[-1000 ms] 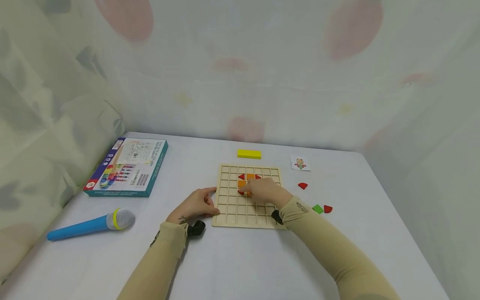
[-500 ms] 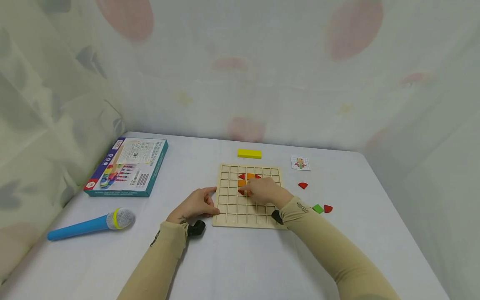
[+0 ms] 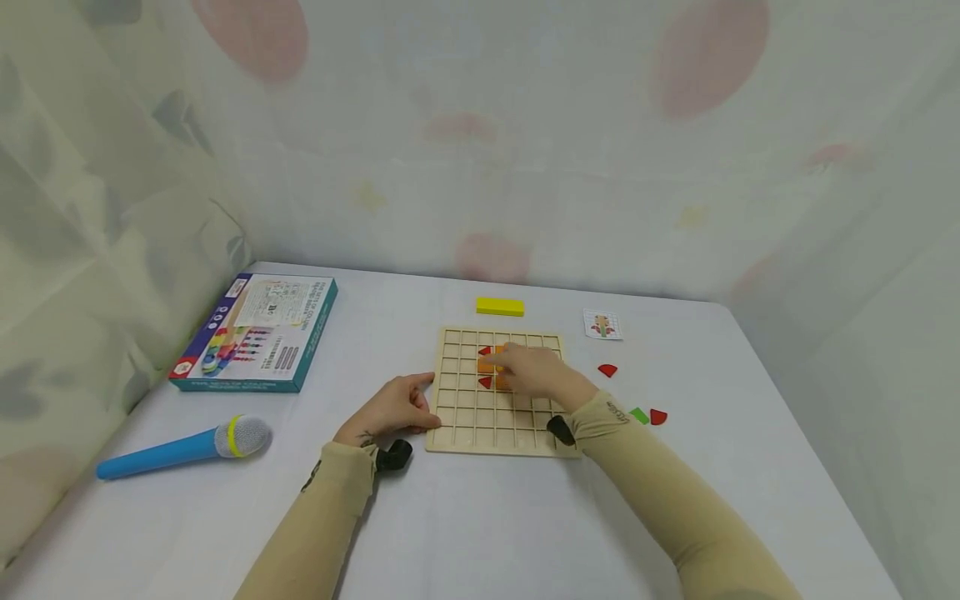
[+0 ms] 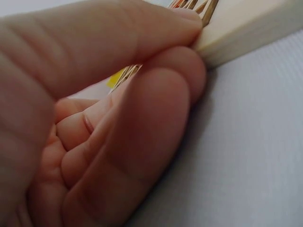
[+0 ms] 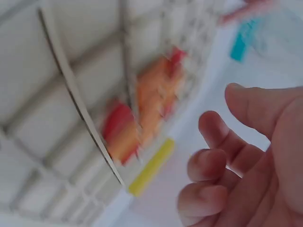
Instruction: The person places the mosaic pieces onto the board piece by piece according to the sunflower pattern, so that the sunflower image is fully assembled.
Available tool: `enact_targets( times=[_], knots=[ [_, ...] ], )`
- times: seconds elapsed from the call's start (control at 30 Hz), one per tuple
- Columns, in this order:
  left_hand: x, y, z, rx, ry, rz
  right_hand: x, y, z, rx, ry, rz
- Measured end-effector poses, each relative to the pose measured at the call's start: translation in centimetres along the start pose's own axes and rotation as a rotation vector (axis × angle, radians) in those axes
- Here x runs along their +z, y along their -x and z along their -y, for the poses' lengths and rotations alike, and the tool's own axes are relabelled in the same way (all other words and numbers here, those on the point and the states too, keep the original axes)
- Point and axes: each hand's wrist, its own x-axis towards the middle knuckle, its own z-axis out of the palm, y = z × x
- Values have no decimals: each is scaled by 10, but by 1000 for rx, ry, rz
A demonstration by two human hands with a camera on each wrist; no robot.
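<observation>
Seemingly, orange pieces (image 5: 150, 106) are being settled into the board (image 3: 465, 421) on the tabletop (image 3: 465, 533); the left hand (image 3: 390, 407) pinches its left edge. The right hand (image 3: 534, 371) — loosely parted, holding nothing — is over them; next it probably must fetch a loose red piece (image 3: 607, 370).

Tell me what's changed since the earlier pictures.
The right hand has moved away from the person, farther up the board, leaving the nearer red piece on it in plainer view; its fingertips now show over the orange pieces, holding nothing visible. The left hand stays at the board's left edge; the box and microphone stay put.
</observation>
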Motion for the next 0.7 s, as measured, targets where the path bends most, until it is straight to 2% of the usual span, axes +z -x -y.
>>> enact_targets(
  times=[0.17, 0.3, 0.37, 0.5, 0.6, 0.7],
  knots=[
    [1, 0, -2, 1, 5, -2, -29, 32, -26, 89, -81, -165],
    [-1, -1, -1, 12, -6, 3, -35, 64, -53, 218, -90, -199],
    [-1, -2, 0, 10, -2, 5, -30, 79, -66, 283, -99, -170],
    [-1, -1, 1, 4, -6, 7, -9, 107, -85, 399, -141, -40],
    [-1, -1, 2, 8, -3, 9, 8, 124, -96, 444, -155, 32],
    [-1, -1, 3, 21, -2, 13, 22, 136, -103, 469, -181, 56]
  ],
)
